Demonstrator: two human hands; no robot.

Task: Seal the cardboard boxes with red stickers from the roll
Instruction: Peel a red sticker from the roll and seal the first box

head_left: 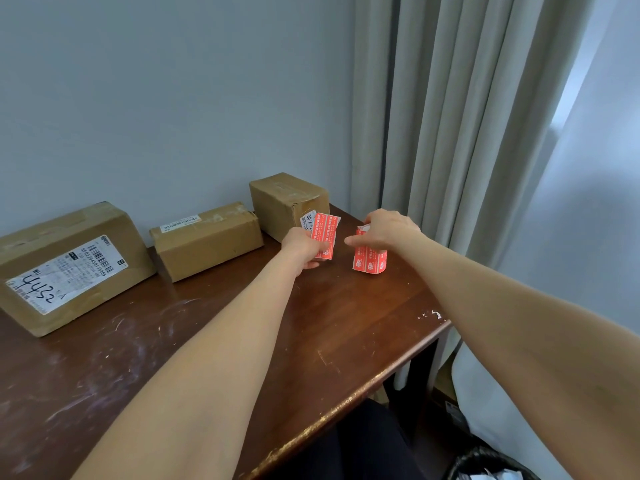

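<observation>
Altogether three boxes (pixel 74 265) (pixel 207 239) (pixel 284 199), two hands (pixel 304 245) (pixel 388 226), one sticker (pixel 323 237), one roll (pixel 369 259).

A home room: scuffed wooden desk (pixel 207 341), long curtains (pixel 450 116), plain wall (pixel 173 98).

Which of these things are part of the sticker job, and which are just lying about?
For the job: large labelled box, middle box, far box, red sticker pinched by the left hand, sticker roll held by the right hand.

Just there: table, curtain, bin.
</observation>
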